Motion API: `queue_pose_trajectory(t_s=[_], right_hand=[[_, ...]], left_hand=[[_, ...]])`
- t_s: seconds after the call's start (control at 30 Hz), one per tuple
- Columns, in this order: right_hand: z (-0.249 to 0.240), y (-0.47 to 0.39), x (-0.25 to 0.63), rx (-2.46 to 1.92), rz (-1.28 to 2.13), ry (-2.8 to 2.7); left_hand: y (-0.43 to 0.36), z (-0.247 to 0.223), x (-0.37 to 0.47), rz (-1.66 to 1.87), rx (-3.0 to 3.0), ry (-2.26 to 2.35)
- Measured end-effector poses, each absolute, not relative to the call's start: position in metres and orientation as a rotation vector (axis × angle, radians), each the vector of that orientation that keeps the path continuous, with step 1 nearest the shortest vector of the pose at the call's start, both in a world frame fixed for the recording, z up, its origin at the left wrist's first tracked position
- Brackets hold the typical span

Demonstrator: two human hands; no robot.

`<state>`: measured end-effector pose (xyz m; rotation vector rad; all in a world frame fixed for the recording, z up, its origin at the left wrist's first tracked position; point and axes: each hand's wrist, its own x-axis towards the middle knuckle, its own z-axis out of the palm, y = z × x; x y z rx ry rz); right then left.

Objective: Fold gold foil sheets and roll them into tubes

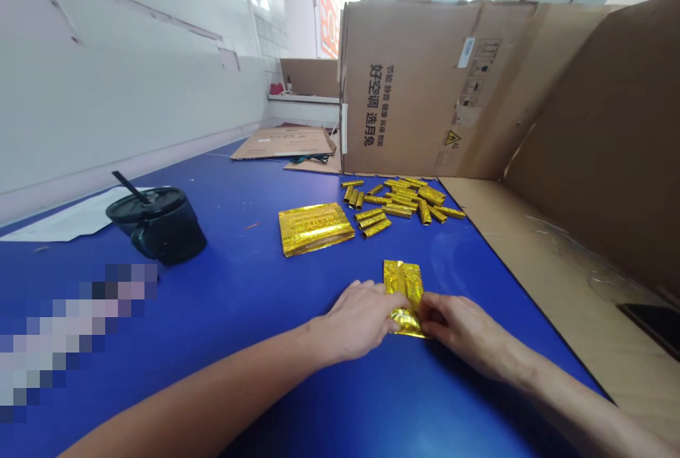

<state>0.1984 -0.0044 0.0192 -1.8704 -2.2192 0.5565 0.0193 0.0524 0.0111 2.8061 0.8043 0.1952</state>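
A gold foil wrapper (402,275) lies on the blue tabletop in front of me, with a fold running along it. Across its left side and middle rests my left hand (361,318), fingers closed and pressing on the foil. My right hand (457,323) pinches the wrapper's right edge between thumb and fingers; part of the grip is hidden. Farther back sits a stack of flat gold foil wrappers (316,226). To the right of that stack, several narrow folded gold foil strips (399,197) are spread in a loose pile.
A dark lidded mug (167,228) with a handle stands at left, beside a white sheet (74,214). Large cardboard boxes (425,90) rise behind and along the right edge. Flattened cardboard (287,142) lies at the far end. A blurred patch covers the lower left.
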Motion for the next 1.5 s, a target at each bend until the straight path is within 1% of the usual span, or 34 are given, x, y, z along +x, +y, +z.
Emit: queue_pose_trajectory(t_s=[0.07, 0.13, 0.23, 0.3, 0.4, 0.53, 0.63, 0.8, 0.97, 1.1, 1.27, 1.37, 1.5], right_hand=[[0.016, -0.010, 0.199, -1.834, 0.490, -2.255], [0.011, -0.017, 0.198, -1.824, 0.354, -2.300], [0.003, -0.025, 0.194, -1.885, -0.037, -2.377], [-0.002, -0.028, 0.191, -1.833, -0.297, -2.408], [-0.005, -0.030, 0.187, -1.623, -0.457, -2.424], [-0.006, -0.031, 0.189, -1.422, -0.501, -2.399], [-0.006, -0.032, 0.196, -1.373, -0.494, -2.460], [-0.001, -0.039, 0.214, -1.332, -0.323, -2.690], [-0.003, -0.054, 0.221, -1.388, -0.109, -2.736], [-0.005, -0.059, 0.207, -1.512, -0.098, -2.709], [0.006, -0.059, 0.172, -1.762, -0.050, -2.652], [0.014, -0.059, 0.160, -1.833, -0.030, -2.622], [0.016, -0.059, 0.158, -1.814, -0.081, -2.606]], left_hand=[[0.054, 0.011, 0.018, 0.176, 2.827, 0.791], [0.054, 0.012, 0.017, 0.161, 2.843, 0.798], [0.055, 0.014, 0.017, 0.146, 2.852, 0.815], [0.056, 0.015, 0.017, 0.146, 2.865, 0.826], [0.058, 0.016, 0.017, 0.137, 2.896, 0.830], [0.057, 0.016, 0.018, 0.128, 2.935, 0.826], [0.054, 0.016, 0.018, 0.136, 2.941, 0.843], [0.048, 0.015, 0.018, 0.148, 2.925, 0.927], [0.048, 0.014, 0.019, 0.177, 2.976, 0.936], [0.059, 0.013, 0.016, 0.206, 3.085, 0.942], [0.067, 0.020, 0.015, 0.272, 3.125, 1.021], [0.052, 0.024, 0.017, 0.345, 3.118, 1.101], [0.019, 0.017, 0.017, 0.347, 3.002, 0.927]])
